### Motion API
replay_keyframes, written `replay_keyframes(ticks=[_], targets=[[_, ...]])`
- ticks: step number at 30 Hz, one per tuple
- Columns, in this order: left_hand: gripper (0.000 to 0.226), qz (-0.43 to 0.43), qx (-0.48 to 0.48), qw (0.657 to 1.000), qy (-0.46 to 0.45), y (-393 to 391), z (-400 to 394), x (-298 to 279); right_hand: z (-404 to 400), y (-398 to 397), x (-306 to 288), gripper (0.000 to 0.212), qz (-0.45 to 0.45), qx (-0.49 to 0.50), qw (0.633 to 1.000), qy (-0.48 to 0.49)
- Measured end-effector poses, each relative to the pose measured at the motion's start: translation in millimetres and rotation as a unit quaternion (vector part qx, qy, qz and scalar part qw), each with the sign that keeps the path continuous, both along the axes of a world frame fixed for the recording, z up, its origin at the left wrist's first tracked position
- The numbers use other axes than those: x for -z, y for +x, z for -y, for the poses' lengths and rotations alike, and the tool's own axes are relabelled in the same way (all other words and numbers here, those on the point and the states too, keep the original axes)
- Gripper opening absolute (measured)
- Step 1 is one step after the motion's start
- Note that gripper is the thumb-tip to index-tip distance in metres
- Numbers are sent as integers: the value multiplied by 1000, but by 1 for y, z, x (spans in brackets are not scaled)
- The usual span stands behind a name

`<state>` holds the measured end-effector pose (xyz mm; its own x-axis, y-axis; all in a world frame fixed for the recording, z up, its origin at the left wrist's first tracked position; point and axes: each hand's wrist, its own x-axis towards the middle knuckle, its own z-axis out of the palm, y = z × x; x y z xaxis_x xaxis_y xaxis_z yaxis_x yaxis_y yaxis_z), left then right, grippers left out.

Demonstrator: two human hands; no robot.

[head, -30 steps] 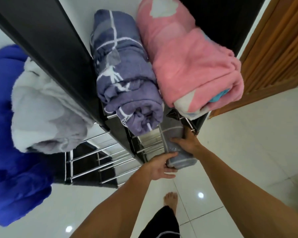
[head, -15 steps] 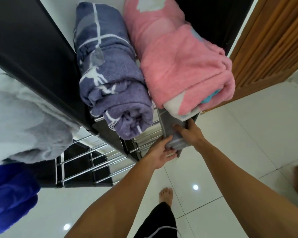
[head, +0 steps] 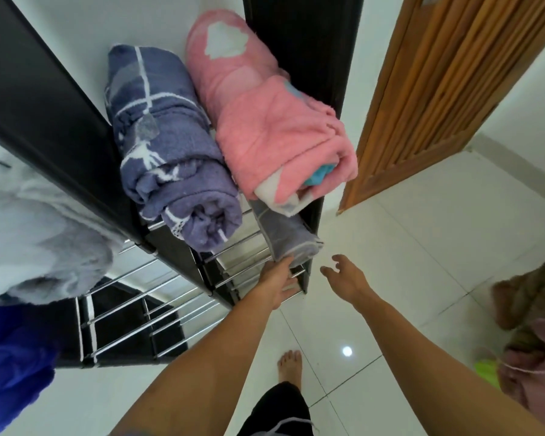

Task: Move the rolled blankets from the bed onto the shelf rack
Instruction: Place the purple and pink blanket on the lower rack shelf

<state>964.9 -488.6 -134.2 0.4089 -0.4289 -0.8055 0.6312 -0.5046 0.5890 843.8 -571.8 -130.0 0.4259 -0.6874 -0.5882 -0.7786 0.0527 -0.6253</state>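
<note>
- Your left hand touches the grey roll with straight fingers; your right hand hangs open, holding nothing.
- The roll looks soft and light; cup it around the middle.

The shelf rack is the landmark. On its top tier two rolled blankets lie side by side and touching: the patterned blanket on the left, the fleece blanket on the right. On the tier below, under the fleece blanket's front end, lies a smaller rolled blanket, its end sticking out past the rack's front. The left hand touches that end from below; the right hand is just right of it, apart from it. A door stands right of the rack. More blankets lie left of the rack.
</note>
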Motion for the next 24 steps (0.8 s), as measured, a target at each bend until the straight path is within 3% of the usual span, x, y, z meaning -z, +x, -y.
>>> replay_keyframes(ticks=[7, 11, 14, 19, 24], targets=[[42, 74, 155, 984, 35, -70, -27, -24, -46, -121, 10, 56, 2, 107, 991, 78], [28, 151, 298, 941, 45, -130, -34, -35, -83, -207, 21, 54, 18, 209, 972, 106], [23, 208, 442, 872, 44, -186, -36, -40, -117, -269, 14, 44, 40, 306, 943, 127], [25, 255, 672, 695, -4, -296, -51, -44, -191, -382, -2, 27, 94, 476, 868, 109], [12, 243, 786, 564, -75, -405, -84, -47, -308, -464, -14, 9, 154, 680, 715, 55]])
